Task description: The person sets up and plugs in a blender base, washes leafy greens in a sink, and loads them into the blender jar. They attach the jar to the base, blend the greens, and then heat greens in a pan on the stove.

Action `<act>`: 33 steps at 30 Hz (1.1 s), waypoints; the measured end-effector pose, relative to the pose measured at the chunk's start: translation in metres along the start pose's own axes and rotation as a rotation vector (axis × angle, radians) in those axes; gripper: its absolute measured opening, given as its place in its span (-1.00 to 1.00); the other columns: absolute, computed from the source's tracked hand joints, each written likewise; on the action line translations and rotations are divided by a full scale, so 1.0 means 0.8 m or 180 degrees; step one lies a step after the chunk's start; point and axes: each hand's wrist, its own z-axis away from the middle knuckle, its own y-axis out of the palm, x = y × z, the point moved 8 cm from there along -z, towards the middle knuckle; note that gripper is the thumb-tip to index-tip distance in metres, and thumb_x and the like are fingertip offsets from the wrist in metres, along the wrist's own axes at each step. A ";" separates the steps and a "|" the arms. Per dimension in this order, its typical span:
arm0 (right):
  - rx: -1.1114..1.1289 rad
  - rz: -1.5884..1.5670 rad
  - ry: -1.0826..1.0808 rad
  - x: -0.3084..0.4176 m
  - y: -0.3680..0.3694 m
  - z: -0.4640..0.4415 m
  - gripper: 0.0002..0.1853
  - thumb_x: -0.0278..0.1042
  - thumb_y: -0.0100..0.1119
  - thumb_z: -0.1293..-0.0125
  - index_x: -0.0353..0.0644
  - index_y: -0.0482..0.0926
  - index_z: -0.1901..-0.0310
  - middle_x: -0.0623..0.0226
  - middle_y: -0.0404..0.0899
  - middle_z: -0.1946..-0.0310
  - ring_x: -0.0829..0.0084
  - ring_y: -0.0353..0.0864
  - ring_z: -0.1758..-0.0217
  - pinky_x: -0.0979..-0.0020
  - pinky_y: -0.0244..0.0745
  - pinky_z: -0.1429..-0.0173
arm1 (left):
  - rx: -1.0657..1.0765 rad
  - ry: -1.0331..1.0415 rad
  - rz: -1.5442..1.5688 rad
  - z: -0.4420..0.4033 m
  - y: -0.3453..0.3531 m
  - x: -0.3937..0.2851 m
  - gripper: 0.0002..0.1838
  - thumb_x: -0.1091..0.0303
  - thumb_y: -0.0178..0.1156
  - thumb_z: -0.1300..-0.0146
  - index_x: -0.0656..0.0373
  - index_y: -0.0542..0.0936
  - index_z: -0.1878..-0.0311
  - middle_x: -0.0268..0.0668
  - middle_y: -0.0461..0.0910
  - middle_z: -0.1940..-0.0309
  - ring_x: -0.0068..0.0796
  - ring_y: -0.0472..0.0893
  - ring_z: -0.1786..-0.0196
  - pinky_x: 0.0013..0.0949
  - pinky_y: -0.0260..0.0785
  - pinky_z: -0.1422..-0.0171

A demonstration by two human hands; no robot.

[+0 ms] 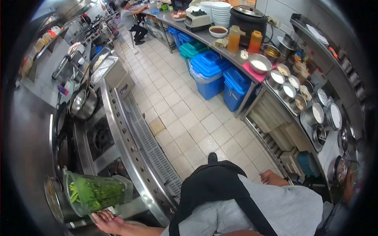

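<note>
My left hand (pixel 108 222) grips the lower edge of a clear plastic container (pixel 126 188) filled with green leaves (pixel 96 194). The container is tilted over the left part of the stove, near a large round pot (pixel 52 196). My right hand (pixel 269 177) hangs beside my body, its fingers loosely bent with nothing visible in them. It is nearest to the shelving under the right counter, apart from it.
The steel stove (pixel 112 114) runs along the left. On the right counter stand metal bowls, pots and bottles, with blue bins (pixel 208 84) below. Tiled floor (pixel 177 114) lies between. Another person (pixel 134 21) sits far back. At the right edge, another person's arm shows (pixel 349 185).
</note>
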 end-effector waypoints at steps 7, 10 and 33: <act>-0.0437 0.1260 -0.2749 0.455 -0.042 0.029 -0.58 -0.05 -0.01 -0.34 -0.17 0.67 0.46 0.29 0.67 0.52 0.42 0.59 0.56 0.27 0.50 0.46 | 0.0404 -0.0374 0.0105 -0.043 0.146 0.114 -0.52 0.25 -0.02 -0.46 0.01 0.17 0.65 -0.49 0.03 0.75 -0.67 0.04 0.73 -0.53 -0.09 0.66; -0.0562 0.1126 -0.3569 0.610 -0.046 0.092 -0.65 -0.10 0.00 -0.32 -0.17 0.66 0.39 0.29 0.67 0.48 0.41 0.61 0.52 0.28 0.49 0.46 | 0.0908 -0.0333 0.0046 -0.079 0.219 0.189 -0.58 0.29 0.04 -0.42 0.07 0.22 0.60 -0.49 0.05 0.74 -0.67 0.08 0.72 -0.52 -0.06 0.66; -0.0276 -0.2095 -0.0115 0.623 0.005 -0.012 -0.42 0.26 0.04 -0.33 -0.19 0.54 0.00 0.18 0.62 0.24 0.27 0.61 0.33 0.17 0.53 0.26 | 0.3437 -0.1009 0.1475 -0.186 1.134 0.544 -0.72 0.36 0.04 -0.41 0.15 0.35 0.48 -0.46 0.20 0.72 -0.67 0.14 0.71 -0.51 -0.02 0.63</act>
